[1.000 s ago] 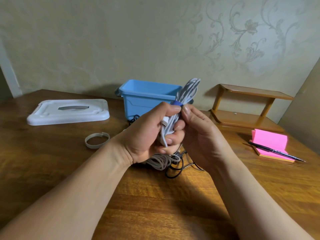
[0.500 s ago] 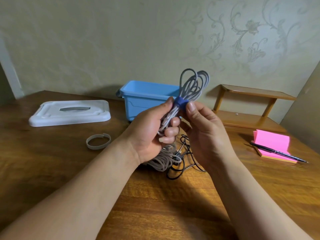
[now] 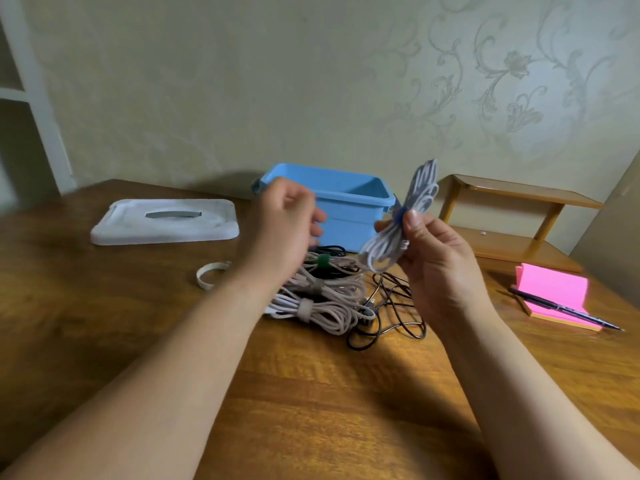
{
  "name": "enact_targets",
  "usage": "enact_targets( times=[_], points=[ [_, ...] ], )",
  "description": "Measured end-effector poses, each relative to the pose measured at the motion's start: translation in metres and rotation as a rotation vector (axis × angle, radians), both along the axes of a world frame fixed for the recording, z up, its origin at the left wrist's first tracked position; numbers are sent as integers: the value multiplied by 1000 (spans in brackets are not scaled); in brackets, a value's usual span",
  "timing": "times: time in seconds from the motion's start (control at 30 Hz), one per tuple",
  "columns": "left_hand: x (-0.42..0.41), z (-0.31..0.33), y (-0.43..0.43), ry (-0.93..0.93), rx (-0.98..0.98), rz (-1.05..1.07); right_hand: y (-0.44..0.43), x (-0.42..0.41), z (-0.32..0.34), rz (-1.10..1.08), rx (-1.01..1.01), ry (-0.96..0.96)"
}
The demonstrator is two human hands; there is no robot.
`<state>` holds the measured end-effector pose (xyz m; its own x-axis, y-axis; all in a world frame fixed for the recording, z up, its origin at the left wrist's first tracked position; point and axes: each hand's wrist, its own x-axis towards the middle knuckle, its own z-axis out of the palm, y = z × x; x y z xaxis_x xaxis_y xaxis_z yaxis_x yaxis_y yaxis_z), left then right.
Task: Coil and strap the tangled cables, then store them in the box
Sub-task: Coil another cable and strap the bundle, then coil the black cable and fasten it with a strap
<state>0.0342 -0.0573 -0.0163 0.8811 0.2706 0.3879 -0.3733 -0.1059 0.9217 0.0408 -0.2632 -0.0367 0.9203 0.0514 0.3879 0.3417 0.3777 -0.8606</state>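
My right hand (image 3: 438, 268) pinches a coiled white cable (image 3: 398, 233) at its blue strap (image 3: 401, 213), holding it up just right of the open blue box (image 3: 346, 202). My left hand (image 3: 287, 226) hovers blurred in front of the box's left side, fingers loosely curled, holding nothing. On the table below lie strapped beige cable coils (image 3: 318, 299), one coil with a green strap (image 3: 323, 261), and a loose tangled black cable (image 3: 391, 317).
The box's white lid (image 3: 166, 220) lies at the left. A loose white strap (image 3: 209, 273) rests on the wooden table (image 3: 311, 393). A small wooden shelf (image 3: 512, 220) stands at the right, with pink sticky notes (image 3: 550, 292) and a pen (image 3: 568, 310) in front.
My left hand has let go of the white coil and moved left. My right hand alone now holds the coil, shifted right. The pile on the table is uncovered.
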Motion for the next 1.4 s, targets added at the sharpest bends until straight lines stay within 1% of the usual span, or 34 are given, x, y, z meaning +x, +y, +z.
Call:
enact_targets(
  times=[0.07, 0.1, 0.2, 0.27, 0.33, 0.4, 0.43, 0.47, 0.5, 0.53, 0.6, 0.63, 0.67, 0.7, 0.73, 0.77, 0.8, 0.83, 0.87, 0.9, 0.97, 1.0, 1.07, 1.13, 1.2, 1.33, 1.4],
  points=[
    [-3, 12, 18, -63, -107, 77, -8, 0, -1, -79, -106, 3],
    [-5, 16, 25, -89, -112, 109, -10, 0, -1, -130, -171, -4],
    [-19, 9, 40, -113, -23, 153, -7, -3, 5, -307, -447, -102],
    [-25, -8, 49, -129, 67, 189, 2, -3, 12, -395, -674, -211],
    [-24, -24, 54, -143, 115, 241, 18, -1, 19, -431, -918, -333],
    [-18, -34, 54, -163, 108, 285, 38, 5, 24, -526, -1211, -525],
    [-15, -36, 53, -181, 113, 305, 47, 6, 25, -564, -1321, -629],
    [-14, -38, 51, -206, 136, 330, 55, 7, 27, -574, -1389, -704],
    [-14, -39, 50, -233, 178, 350, 61, 6, 29, -562, -1440, -744],
    [-13, -41, 49, -266, 244, 371, 67, 6, 28, -538, -1506, -746],
    [-11, -45, 47, -320, 442, 364, 76, 8, 21, -468, -1652, -671],
    [-9, -48, 46, -313, 558, 304, 76, 8, 17, -423, -1670, -616],
    [-6, -53, 44, -272, 664, 218, 71, 6, 16, -384, -1618, -560],
    [-3, -58, 42, -220, 752, 136, 63, 2, 18, -375, -1505, -513],
    [0, -63, 40, -180, 823, 83, 50, -3, 22, -407, -1355, -464],
    [3, -67, 39, -159, 883, 71, 34, -7, 25, -483, -1201, -416],
    [5, -69, 38, -154, 927, 85, 16, -10, 27, -570, -1087, -360],
    [6, -69, 38, -157, 950, 105, -1, -12, 26, -627, -1043, -286],
    [6, -68, 37, -163, 952, 122, -15, -15, 22, -643, -1073, -208],
    [5, -65, 35, -173, 929, 139, -26, -17, 14, -608, -1153, -142],
    [0, -59, 29, -222, 853, 191, -35, -23, -7, -445, -1330, -54],
    [-4, -58, 26, -260, 831, 221, -36, -28, -17, -354, -1407, -37],
    [-12, -55, 21, -358, 831, 261, -40, -37, -31, -264, -1545, -93],
    [-19, -50, 16, -442, 841, 273, -51, -44, -35, -292, -1570, -119],
    [-30, -43, 8, -490, 835, 276, -68, -52, -36, -346, -1544, -74],
    [-64, -44, -13, -494, 838, 214, -101, -67, -32, -393, -1559, 0],
    [-81, -48, -27, -475, 831, 130, -106, -73, -27, -417, -1547, -24]
  ],
)
